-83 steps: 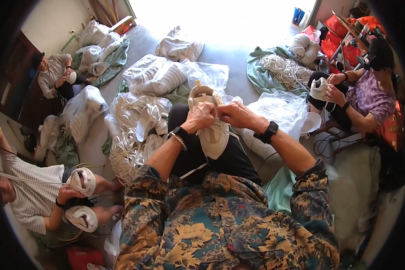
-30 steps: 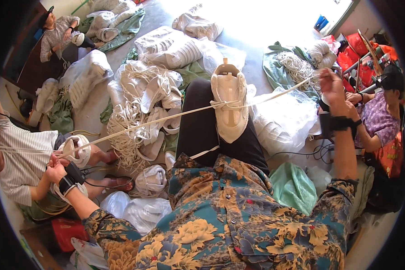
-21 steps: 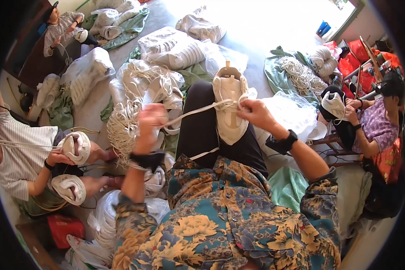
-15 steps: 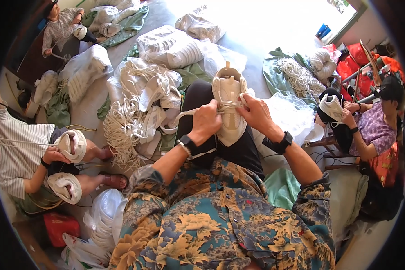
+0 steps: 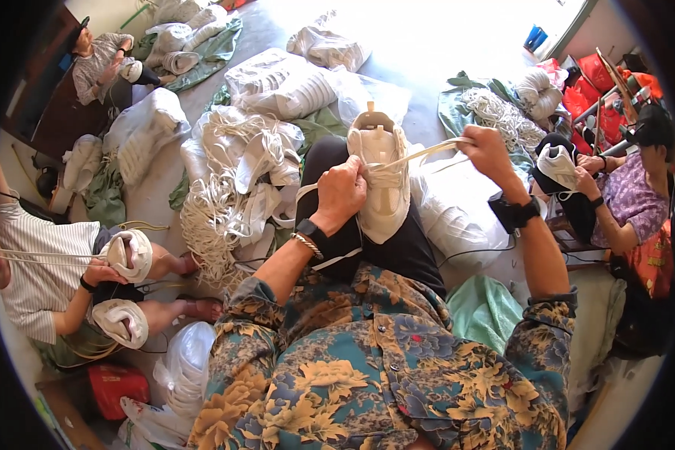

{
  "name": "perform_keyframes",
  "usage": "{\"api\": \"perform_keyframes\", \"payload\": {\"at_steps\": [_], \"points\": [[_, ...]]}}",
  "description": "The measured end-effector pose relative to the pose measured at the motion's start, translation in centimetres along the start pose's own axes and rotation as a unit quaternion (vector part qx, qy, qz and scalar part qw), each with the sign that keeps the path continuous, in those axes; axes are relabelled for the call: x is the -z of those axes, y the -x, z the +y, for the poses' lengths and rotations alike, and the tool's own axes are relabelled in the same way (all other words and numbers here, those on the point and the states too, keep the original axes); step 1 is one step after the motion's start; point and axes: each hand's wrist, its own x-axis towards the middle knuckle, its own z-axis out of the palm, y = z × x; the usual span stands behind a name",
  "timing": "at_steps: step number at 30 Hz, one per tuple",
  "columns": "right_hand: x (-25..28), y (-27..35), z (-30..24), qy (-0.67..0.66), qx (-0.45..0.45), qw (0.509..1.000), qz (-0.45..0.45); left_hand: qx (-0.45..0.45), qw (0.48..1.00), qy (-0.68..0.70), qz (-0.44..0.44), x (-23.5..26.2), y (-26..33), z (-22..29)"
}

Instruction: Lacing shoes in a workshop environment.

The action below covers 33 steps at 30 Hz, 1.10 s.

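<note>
A cream sneaker rests on my dark-trousered lap, its toe toward me and its heel loop away. My left hand is closed against the sneaker's left side, by the eyelets; the fingertips are partly hidden. A loop of lace hangs from beneath this hand down toward my thigh. Out to the right, my right hand is closed on a pale shoelace. That lace runs taut from the sneaker's eyelet rows up to my fingers. Laces cross over the sneaker's front.
Loose shoelaces and white shoes lie heaped at left. Plastic-wrapped bundles stand beyond, and a white bag sits right of my knees. Co-workers with shoes sit at left, right and far left.
My right hand has moved right and up from the sneaker, drawing the lace out taut. My left hand has stayed at the sneaker's side, slightly higher.
</note>
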Motion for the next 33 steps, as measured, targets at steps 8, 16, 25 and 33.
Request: {"api": "perform_keyframes", "payload": {"at_steps": [8,16,25,33], "points": [[-4.3,2.4,-1.3,-0.17,0.008,0.98,0.101,0.003,0.996,0.081,-0.042,-0.4,-0.1,1.3],[-8.7,2.6,-6.0,-0.069,0.091,0.992,-0.061,0.045,0.997,0.004,-0.057,-1.1,-1.1,1.4],[-8.6,1.6,-5.0,-0.133,0.038,0.987,-0.08,0.015,0.991,0.131,-0.011,-1.1,-1.1,0.1],[-8.2,1.7,-4.2,-0.222,0.027,0.97,-0.089,0.255,0.866,0.31,-0.298,2.8,-0.2,-2.9]]}}
